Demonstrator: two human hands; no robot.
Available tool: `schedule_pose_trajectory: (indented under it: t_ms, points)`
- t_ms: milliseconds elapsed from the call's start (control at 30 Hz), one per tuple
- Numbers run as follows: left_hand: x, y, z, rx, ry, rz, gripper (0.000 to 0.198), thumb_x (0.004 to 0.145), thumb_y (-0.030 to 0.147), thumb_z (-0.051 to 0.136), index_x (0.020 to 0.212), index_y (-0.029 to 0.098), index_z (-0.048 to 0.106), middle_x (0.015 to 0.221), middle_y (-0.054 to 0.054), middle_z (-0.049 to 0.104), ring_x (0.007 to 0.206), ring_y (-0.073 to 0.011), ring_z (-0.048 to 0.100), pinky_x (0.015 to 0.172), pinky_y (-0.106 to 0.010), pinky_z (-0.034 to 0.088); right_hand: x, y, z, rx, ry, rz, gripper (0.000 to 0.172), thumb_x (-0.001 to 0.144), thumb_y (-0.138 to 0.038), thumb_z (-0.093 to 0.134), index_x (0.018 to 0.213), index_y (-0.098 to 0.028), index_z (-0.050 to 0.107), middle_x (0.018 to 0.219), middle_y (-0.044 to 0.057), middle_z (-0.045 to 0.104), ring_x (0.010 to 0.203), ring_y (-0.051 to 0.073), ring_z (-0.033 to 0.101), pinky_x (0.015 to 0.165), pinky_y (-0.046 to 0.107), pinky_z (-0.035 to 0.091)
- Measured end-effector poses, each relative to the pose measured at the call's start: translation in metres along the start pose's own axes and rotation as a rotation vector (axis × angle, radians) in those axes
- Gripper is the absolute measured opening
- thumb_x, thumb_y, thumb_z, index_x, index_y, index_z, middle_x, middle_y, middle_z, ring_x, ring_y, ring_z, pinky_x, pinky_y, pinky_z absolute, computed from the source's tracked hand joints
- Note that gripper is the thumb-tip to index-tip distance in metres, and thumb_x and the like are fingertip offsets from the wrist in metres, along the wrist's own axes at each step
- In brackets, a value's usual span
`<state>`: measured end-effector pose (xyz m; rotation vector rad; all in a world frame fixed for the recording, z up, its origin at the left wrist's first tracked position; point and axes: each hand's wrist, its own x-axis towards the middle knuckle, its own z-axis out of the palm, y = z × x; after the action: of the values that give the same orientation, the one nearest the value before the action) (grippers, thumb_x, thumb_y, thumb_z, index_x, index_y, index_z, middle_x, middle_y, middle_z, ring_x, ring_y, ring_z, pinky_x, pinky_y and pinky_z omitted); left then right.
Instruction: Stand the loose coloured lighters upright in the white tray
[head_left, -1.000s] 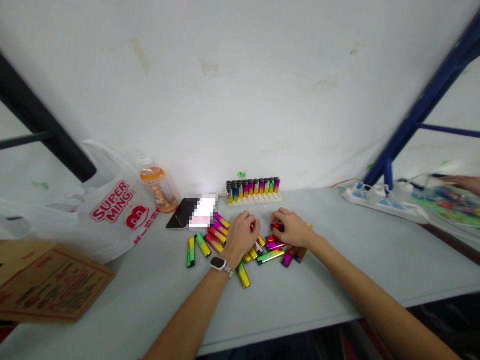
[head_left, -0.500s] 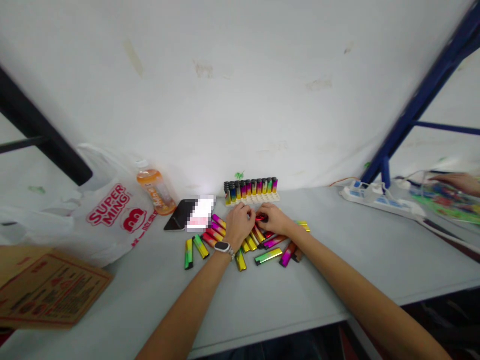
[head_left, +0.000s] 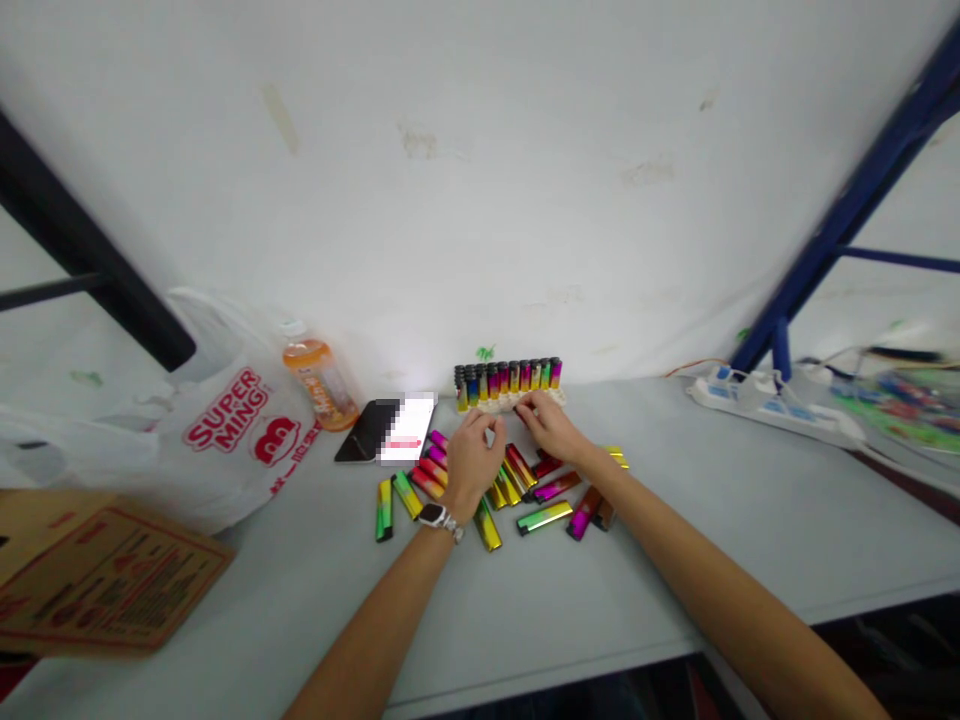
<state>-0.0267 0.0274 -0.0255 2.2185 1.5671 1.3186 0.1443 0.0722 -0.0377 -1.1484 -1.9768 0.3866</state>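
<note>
My right hand (head_left: 551, 428) reaches to the front edge of a pale tray (head_left: 496, 405), its fingers pinched; a small dark end shows at the fingertips, seemingly of a lighter mostly hidden by the hand. Behind it, rows of upright lighters (head_left: 504, 378) with black tops and shiny coloured bodies stand in the tray. Curled fingers and a bent thumb close my left hand (head_left: 477, 455), held over the loose pile left of the right hand; whether anything is in it is hidden. Several loose lighters lie around, among them a green-yellow lighter (head_left: 544, 517) and a magenta lighter (head_left: 584, 513).
Left of the pile lie a dark tablet or phone (head_left: 367, 430), partly pixelated, and an orange drink bottle (head_left: 321, 380). A white plastic bag (head_left: 225, 430) and a cardboard box (head_left: 112, 575) stand farther left. At right are a power strip (head_left: 776, 405) and a blue metal post (head_left: 832, 215).
My right hand has moved away from my left hand, up to the tray's front edge; the red lighter seen between them is no longer visible. Another person's hand at far right has left the view.
</note>
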Motion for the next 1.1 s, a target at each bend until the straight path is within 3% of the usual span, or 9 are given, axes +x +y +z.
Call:
schedule_pose_trajectory:
  t_ms: [133, 267, 367, 533, 767, 1100]
  points:
    - [-0.006, -0.001, -0.001, -0.091, 0.001, -0.035, 0.031, 0.094, 0.031, 0.045, 0.066, 0.019, 0.052, 0.071, 0.0, 0.053, 0.063, -0.0124, 0.048, 0.062, -0.026, 0.037, 0.0, -0.016, 0.006, 0.535, 0.095, 0.188, 0.03, 0.095, -0.052, 0.037, 0.097, -0.022, 0.042, 0.081, -0.001, 0.058, 0.06, 0.012, 0.056, 0.058, 0.025, 0.045]
    - [-0.008, -0.005, 0.001, -0.174, -0.011, -0.052, 0.032, 0.093, 0.031, 0.045, 0.066, 0.018, 0.053, 0.069, 0.0, 0.052, 0.062, -0.0123, 0.048, 0.062, -0.026, 0.038, -0.008, -0.033, 0.006, 0.777, 0.14, 0.369, 0.038, 0.089, -0.062, 0.044, 0.099, -0.025, 0.042, 0.062, -0.009, 0.047, 0.037, 0.007, 0.036, 0.037, 0.019, 0.028]
    - [-0.008, -0.006, 0.003, -0.192, -0.025, -0.05, 0.033, 0.093, 0.032, 0.045, 0.065, 0.018, 0.052, 0.068, 0.0, 0.052, 0.063, -0.0123, 0.048, 0.062, -0.026, 0.038, -0.016, -0.036, 0.005, 0.752, 0.198, 0.438, 0.041, 0.086, -0.064, 0.048, 0.087, -0.023, 0.049, 0.051, -0.011, 0.037, 0.036, 0.007, 0.026, 0.036, 0.019, 0.021]
    - [-0.008, -0.005, 0.004, -0.188, -0.052, -0.027, 0.033, 0.093, 0.032, 0.045, 0.064, 0.019, 0.05, 0.067, 0.0, 0.051, 0.064, -0.0127, 0.049, 0.061, -0.026, 0.037, -0.025, -0.037, 0.007, 0.554, 0.277, 0.339, 0.049, 0.085, -0.061, 0.052, 0.059, -0.019, 0.048, 0.049, -0.006, 0.037, 0.044, 0.008, 0.032, 0.043, 0.024, 0.026]
    - [-0.009, -0.004, 0.007, -0.196, -0.076, -0.012, 0.032, 0.093, 0.03, 0.045, 0.063, 0.019, 0.049, 0.067, 0.001, 0.05, 0.064, -0.0127, 0.049, 0.061, -0.026, 0.037, -0.03, -0.049, 0.012, 0.336, 0.331, 0.259, 0.038, 0.087, -0.041, 0.049, 0.057, -0.02, 0.042, 0.05, -0.006, 0.036, 0.051, 0.01, 0.034, 0.051, 0.025, 0.025]
    - [-0.008, -0.003, 0.006, -0.2, -0.09, -0.01, 0.033, 0.093, 0.03, 0.046, 0.062, 0.019, 0.047, 0.067, 0.001, 0.049, 0.064, -0.0129, 0.049, 0.061, -0.027, 0.037, -0.032, -0.049, 0.017, 0.353, 0.359, 0.236, 0.028, 0.084, -0.031, 0.046, 0.059, -0.021, 0.042, 0.051, -0.006, 0.037, 0.051, 0.01, 0.036, 0.051, 0.026, 0.025]
